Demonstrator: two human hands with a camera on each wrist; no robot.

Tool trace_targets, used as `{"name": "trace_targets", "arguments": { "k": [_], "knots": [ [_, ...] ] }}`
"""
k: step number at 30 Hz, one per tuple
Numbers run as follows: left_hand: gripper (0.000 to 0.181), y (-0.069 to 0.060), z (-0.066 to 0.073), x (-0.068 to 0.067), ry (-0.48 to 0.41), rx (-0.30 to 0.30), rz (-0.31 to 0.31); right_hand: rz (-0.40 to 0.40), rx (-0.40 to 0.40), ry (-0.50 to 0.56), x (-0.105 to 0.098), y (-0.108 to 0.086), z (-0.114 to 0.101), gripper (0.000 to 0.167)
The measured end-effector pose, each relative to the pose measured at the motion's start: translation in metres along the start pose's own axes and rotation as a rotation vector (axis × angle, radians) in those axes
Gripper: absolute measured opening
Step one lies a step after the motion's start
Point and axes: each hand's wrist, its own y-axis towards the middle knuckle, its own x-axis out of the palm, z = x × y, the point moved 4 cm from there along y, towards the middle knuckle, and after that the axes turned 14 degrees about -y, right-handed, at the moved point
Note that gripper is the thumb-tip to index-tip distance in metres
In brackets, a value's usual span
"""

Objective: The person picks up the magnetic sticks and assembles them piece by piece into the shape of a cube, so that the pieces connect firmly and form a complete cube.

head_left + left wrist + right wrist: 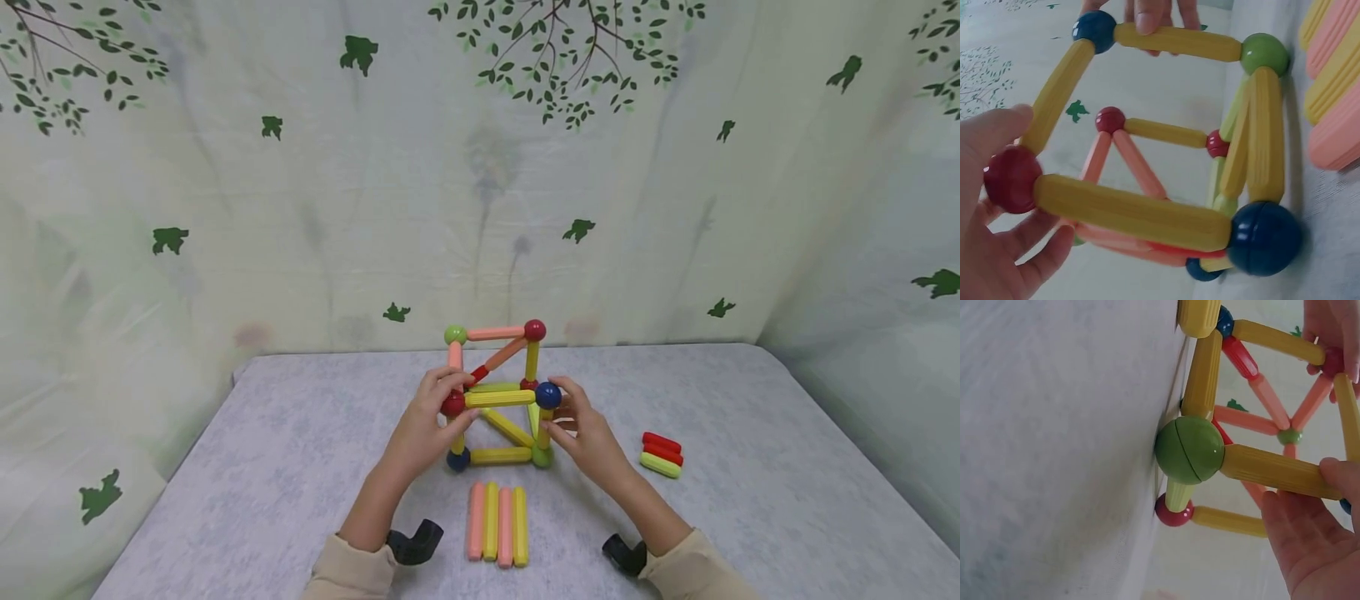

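A box-shaped frame of magnetic sticks and balls stands on the table, yellow in front, with pink, red and lime pieces behind. My left hand (422, 429) holds the red ball (1014, 179) at the upper left front corner, its thumb beside the ball and fingers beneath. A yellow top stick (499, 399) runs from there to a blue ball (548, 394). Below that ball, my right hand (597, 442) pinches the upright yellow stick (1275, 470) between thumb and fingers. This upright meets a green ball (1190, 450) at the table. At the back, a pink stick (495, 333) spans the top.
Pink and yellow sticks (491, 521) lie side by side in front of the frame. To the right sit red and lime short sticks (662, 454). A leaf-printed curtain (480, 183) hangs behind the grey table (300, 467). Black straps hang at both wrists.
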Motion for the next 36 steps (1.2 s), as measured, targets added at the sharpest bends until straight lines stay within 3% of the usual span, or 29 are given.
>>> {"name": "trace_targets", "arguments": {
  "k": [6, 9, 12, 15, 18, 21, 25, 30, 36],
  "knots": [
    [0.059, -0.011, 0.003, -0.015, 0.163, -0.039, 0.038, 0.004, 0.01, -0.056, -0.013, -0.006, 0.0, 0.076],
    [0.066, -0.027, 0.005, -0.02, 0.228, -0.002, 0.113, 0.03, -0.012, -0.126, -0.032, -0.016, 0.004, 0.073],
    [0.066, -0.047, 0.004, -0.019, 0.208, 0.028, 0.151, 0.019, -0.015, -0.208, -0.053, -0.03, 0.013, 0.067],
    [0.06, -0.063, -0.001, -0.008, 0.141, -0.041, 0.05, -0.035, 0.023, -0.274, -0.07, -0.044, 0.029, 0.06],
    [0.054, -0.072, -0.009, 0.009, 0.076, -0.187, -0.156, -0.127, 0.108, -0.331, -0.079, -0.055, 0.046, 0.053],
    [0.058, -0.079, -0.018, 0.026, 0.059, -0.327, -0.347, -0.242, 0.2, -0.357, -0.081, -0.062, 0.061, 0.049],
    [0.069, -0.086, -0.028, 0.039, 0.072, -0.436, -0.49, -0.338, 0.236, -0.393, -0.078, -0.065, 0.075, 0.042],
    [0.065, -0.09, -0.03, 0.045, 0.068, -0.475, -0.535, -0.326, 0.185, -0.495, -0.074, -0.065, 0.08, 0.03],
    [0.04, -0.092, -0.023, 0.044, 0.145, -0.429, -0.456, -0.407, 0.187, -0.628, -0.069, -0.061, 0.082, 0.017]
  ]
}}
